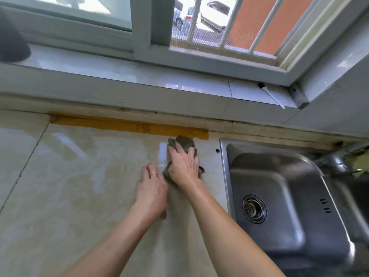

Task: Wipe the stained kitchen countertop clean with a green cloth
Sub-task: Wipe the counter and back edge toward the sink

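Note:
A crumpled green cloth (182,143) lies on the glossy beige countertop (79,176), near its back edge and just left of the sink. My right hand (183,166) lies on top of the cloth, fingers spread and pressing it onto the surface. Most of the cloth is hidden under that hand. My left hand (152,188) rests flat on the countertop right beside it, fingers relaxed, with a ring on one finger. It holds nothing.
A steel sink (283,196) with a drain sits to the right, its tap (335,160) at the far right. Yellow tape (127,125) runs along the counter's back edge. A white windowsill (119,70) carries a small brush (271,94) and a dark object (12,39).

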### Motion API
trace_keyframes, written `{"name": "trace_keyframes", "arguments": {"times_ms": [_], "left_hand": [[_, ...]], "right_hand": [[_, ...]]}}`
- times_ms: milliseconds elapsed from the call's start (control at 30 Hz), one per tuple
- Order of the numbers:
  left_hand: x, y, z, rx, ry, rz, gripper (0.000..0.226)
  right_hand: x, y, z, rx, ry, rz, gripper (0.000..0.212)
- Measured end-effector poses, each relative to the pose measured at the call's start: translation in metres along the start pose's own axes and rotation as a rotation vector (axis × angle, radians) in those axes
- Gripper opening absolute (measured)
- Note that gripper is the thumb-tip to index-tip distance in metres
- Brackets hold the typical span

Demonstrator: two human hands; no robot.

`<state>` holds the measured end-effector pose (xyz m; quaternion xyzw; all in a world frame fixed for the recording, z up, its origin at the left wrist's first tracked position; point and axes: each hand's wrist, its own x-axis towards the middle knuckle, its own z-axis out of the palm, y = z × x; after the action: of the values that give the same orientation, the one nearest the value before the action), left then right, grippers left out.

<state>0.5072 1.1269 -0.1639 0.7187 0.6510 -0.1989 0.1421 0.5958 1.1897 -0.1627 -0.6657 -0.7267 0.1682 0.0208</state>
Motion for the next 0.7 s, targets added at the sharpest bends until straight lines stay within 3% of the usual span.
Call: {"name": "trace_keyframes", "arguments": {"times_ms": [267, 333, 400, 467, 600, 700], "left_hand": [[-0.005, -0.008, 0.005, -0.073, -0.020, 0.024, 0.136], [-0.002, -0.008, 0.007, -0.078, -0.008, 0.012, 0.133], [-0.001, -0.009, 0.009, -0.091, 0.016, 0.030, 0.116], [-0.001, -0.011, 0.011, -0.111, 0.049, 0.052, 0.102], [-0.005, -0.011, 0.007, -0.126, -0.007, 0.034, 0.134], [-0.005, -0.007, 0.003, -0.099, -0.021, 0.026, 0.136]], "right_hand": [[0.001, 0.022, -0.013, 0.060, 0.012, 0.173, 0.064], [-0.007, 0.004, -0.011, 0.106, -0.003, 0.070, 0.066], [-0.018, -0.014, 0.001, 0.095, -0.047, -0.104, 0.063], [-0.019, -0.015, 0.010, 0.079, -0.047, -0.164, 0.063], [-0.006, 0.010, -0.001, 0.092, 0.000, 0.011, 0.074], [0.000, 0.012, -0.013, 0.119, 0.001, 0.091, 0.073]]}}
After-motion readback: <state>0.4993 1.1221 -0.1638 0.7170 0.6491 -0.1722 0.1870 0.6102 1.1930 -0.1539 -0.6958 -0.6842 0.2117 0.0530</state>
